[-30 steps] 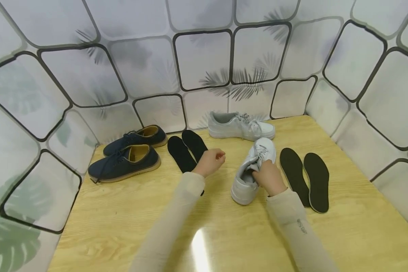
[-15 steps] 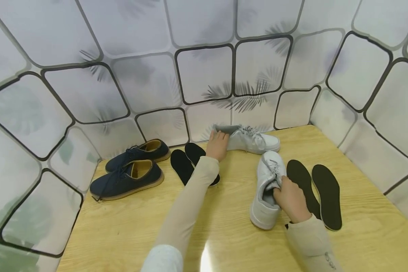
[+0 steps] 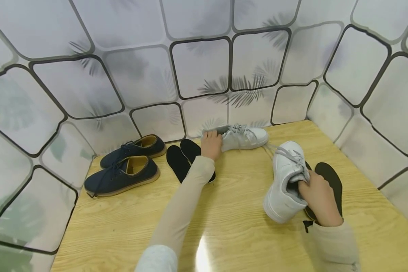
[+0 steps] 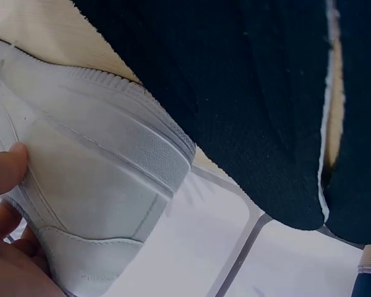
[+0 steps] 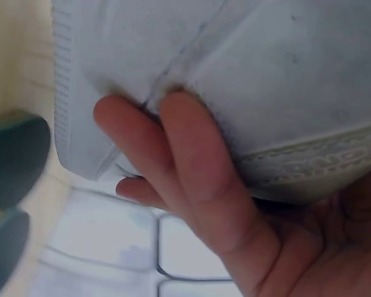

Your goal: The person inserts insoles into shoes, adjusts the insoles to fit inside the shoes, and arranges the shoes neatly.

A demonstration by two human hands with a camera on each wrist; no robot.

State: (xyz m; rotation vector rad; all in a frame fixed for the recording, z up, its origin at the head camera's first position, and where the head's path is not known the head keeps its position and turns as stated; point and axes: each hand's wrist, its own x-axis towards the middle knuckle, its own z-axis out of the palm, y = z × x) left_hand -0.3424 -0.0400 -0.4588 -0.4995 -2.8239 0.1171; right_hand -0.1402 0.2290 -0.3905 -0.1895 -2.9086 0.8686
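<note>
My left hand (image 3: 211, 146) grips the far white sneaker (image 3: 246, 139) by the heel end of its opening. In the left wrist view the thumb presses the side of this sneaker (image 4: 93, 161) and the other fingers go into the opening. My right hand (image 3: 320, 198) holds the near white sneaker (image 3: 281, 190) by the right edge of its opening, thumb inside. This sneaker tilts, toe pointing away, laces loose. The right wrist view has fingers lying along the sneaker's side (image 5: 297, 68). The fingertips inside the far sneaker are hidden in the head view.
Two black insoles (image 3: 177, 162) lie left of my left hand, partly under the forearm. Another dark pair of insoles (image 3: 331, 179) lies at the right, partly behind my right hand. Two navy lace-up shoes (image 3: 122, 177) stand at the left. A patterned backdrop (image 3: 204, 71) borders the wooden table (image 3: 238, 226).
My left hand has moved from above the black insoles to the far sneaker's heel and taken hold of it. My right hand has shifted the near sneaker rightward and tilted it.
</note>
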